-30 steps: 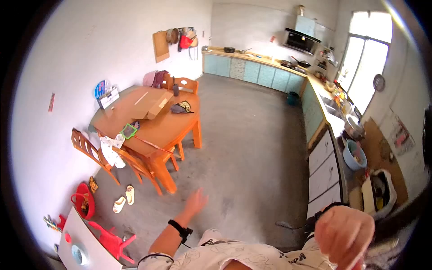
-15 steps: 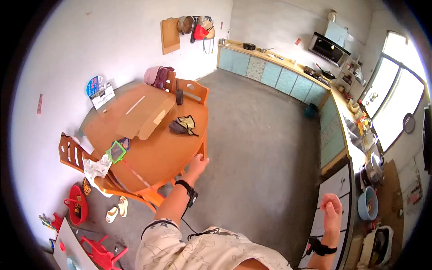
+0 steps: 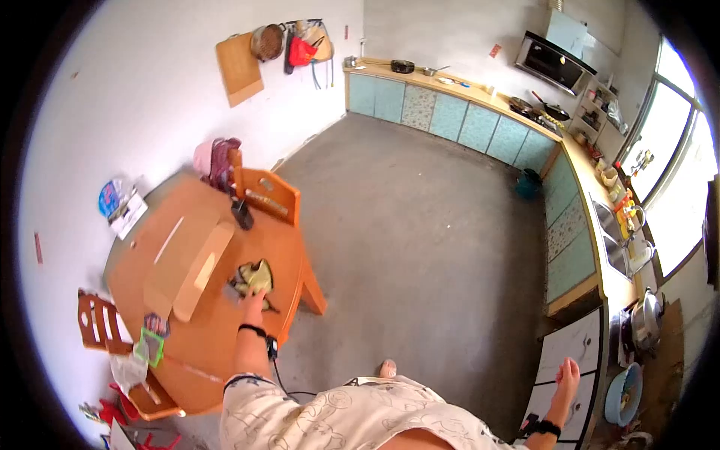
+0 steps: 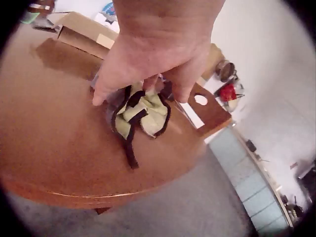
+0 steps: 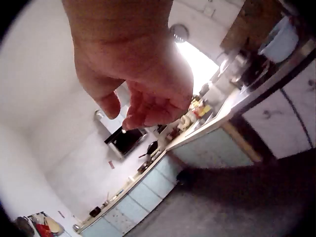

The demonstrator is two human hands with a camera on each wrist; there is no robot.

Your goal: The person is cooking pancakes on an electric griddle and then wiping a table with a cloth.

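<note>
On the orange wooden table (image 3: pixel 210 360), near its edge, lies a crumpled yellow-and-grey cloth piece (image 3: pixel 259 274) with dark edging and a dark strap. My left hand (image 3: pixel 253 301) reaches down over it from the near side. In the left wrist view, the thumb and fingers of that hand (image 4: pixel 153 57) are spread apart above the cloth, some fingertips overlapping its far part. My right hand (image 3: pixel 568 376) hangs in the air by the white cabinet on the right. Its fingers curl loosely with nothing in them, as the right wrist view also shows.
A flattened cardboard box (image 3: pixel 187 259) and a black handheld device (image 3: pixel 241 214) share the table with a green-framed net (image 3: pixel 149 346). One chair (image 3: pixel 266 196) stands at the far side. Along the right runs a counter with a blue basin (image 3: pixel 622 394) and a pot (image 3: pixel 646 321).
My left hand has moved forward from beside the table onto the cloth. My right hand has come down from in front of me and stays at the right. The view has shifted toward the table.
</note>
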